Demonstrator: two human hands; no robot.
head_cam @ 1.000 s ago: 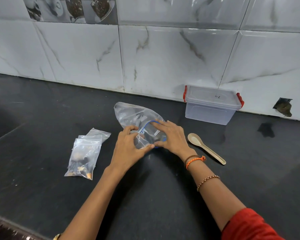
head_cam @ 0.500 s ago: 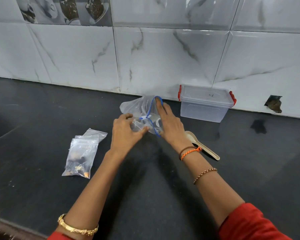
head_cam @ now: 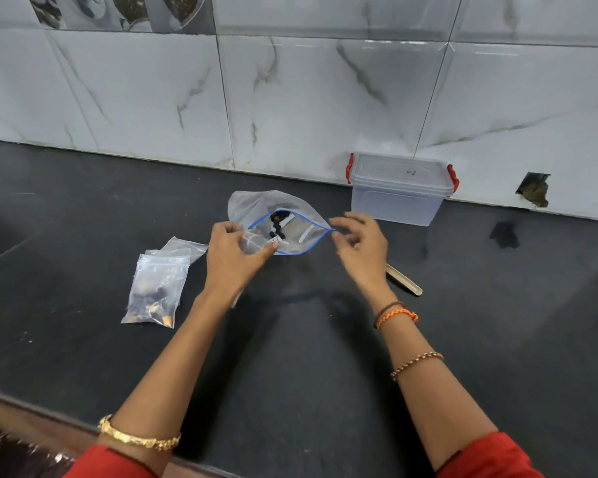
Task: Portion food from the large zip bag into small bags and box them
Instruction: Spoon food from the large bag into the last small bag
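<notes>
- Your left hand [head_cam: 233, 251] pinches the zip bag [head_cam: 283, 229] at its mouth's left corner, above the tabletop [head_cam: 290, 357].
- Your right hand [head_cam: 359, 243] looks loosely curled at the other corner; grip unclear.
- Let go, and the mouth may sag and spill.
- The spoon [head_cam: 404, 279] and the lidded box [head_cam: 399, 188] wait just right; filled small bags [head_cam: 156, 288] lie left.

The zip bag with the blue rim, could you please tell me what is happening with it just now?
A person is holding the large zip bag open over the dark counter. The left hand pinches one end of its blue mouth; the right hand is at the other end, blurred, so its grip is unclear. Dark pieces show inside. A filled small bag lies to the left, the spoon behind the right wrist, and the lidded box stands by the wall.
</notes>
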